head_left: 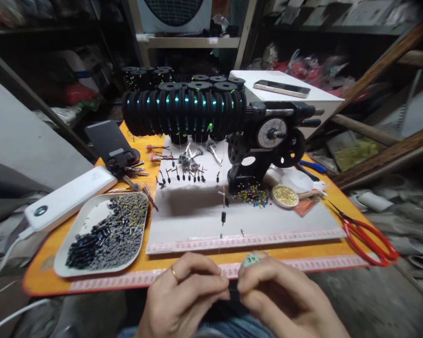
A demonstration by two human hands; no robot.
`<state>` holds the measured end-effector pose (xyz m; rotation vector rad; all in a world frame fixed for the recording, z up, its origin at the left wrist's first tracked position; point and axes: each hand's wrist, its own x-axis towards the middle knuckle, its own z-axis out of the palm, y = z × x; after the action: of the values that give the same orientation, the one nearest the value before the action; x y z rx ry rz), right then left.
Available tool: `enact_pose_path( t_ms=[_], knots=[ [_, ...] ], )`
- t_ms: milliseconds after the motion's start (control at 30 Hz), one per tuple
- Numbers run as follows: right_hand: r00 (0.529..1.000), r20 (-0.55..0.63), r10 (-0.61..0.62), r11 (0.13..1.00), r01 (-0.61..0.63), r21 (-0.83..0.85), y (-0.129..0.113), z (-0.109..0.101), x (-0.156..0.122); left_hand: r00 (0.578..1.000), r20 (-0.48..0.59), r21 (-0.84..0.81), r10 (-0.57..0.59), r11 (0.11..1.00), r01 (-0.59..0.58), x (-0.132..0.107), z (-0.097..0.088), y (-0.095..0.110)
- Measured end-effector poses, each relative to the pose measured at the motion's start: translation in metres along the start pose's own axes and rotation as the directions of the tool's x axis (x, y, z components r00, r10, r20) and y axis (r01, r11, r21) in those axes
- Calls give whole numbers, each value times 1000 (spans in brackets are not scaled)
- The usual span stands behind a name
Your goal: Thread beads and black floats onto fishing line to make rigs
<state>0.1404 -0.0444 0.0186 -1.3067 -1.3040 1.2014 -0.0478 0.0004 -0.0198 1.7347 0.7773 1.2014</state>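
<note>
My left hand [190, 293], with a gold ring on one finger, is in front of the table's near edge, thumb and fingertips pinched together. Close to its right is my right hand [285, 291], also pinched, with a pale green patterned wrap [251, 259] at a finger. Whatever lies between the fingertips is too fine to make out. Just beyond them, a small black cylinder [223, 217] with an orange-tipped stem [223, 195] above it appears to hang on a thin line below the row of black spools [183, 112]. Two tiny grey pieces lie near the white board's [193, 199] front edge.
Left are a white tray [100, 199] of small grey and black parts, a power bank [70, 197] and a phone stand [109, 143]. Right are coloured beads [252, 195], a dish of gold beads [285, 195], red scissors [366, 237] and a geared winder [268, 136]. Measuring tape [303, 265] edges the table.
</note>
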Motion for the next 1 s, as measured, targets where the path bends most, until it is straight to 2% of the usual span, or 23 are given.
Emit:
enact_pose_path(
  t_ms=[100, 167, 233, 300, 367, 567, 767, 900, 1000],
  knots=[
    [990, 4, 140, 981, -140, 137, 1, 4, 4, 994, 69, -122, -90, 988, 98, 6, 0, 7],
    [982, 37, 188, 961, -191, 198, 0, 5, 6, 976, 17, -227, -216, 950, 214, 8, 3, 11],
    [975, 80, 208, 951, -220, 216, -1, 5, 6, 939, -34, -352, -343, 883, 310, 9, 7, 14],
    [970, 108, 219, 947, -238, 218, -3, 5, 6, 910, -48, -432, -412, 830, 354, 8, 10, 16],
    [966, 125, 225, 944, -248, 218, -3, 4, 6, 901, -51, -465, -431, 808, 360, 7, 12, 18],
    [966, 140, 216, 947, -242, 212, -4, 3, 8, 904, -52, -494, -424, 797, 346, 6, 11, 18],
    [969, 126, 213, 955, -234, 180, -7, 4, 10, 940, -29, -455, -339, 842, 290, 5, 10, 14],
    [970, 117, 212, 963, -228, 141, -9, 3, 9, 979, 33, -293, -201, 935, 202, 9, 3, 12],
    [974, 125, 191, 975, -203, 96, -12, 2, 10, 987, 149, -113, -56, 991, 73, 17, -5, 12]
  ],
)
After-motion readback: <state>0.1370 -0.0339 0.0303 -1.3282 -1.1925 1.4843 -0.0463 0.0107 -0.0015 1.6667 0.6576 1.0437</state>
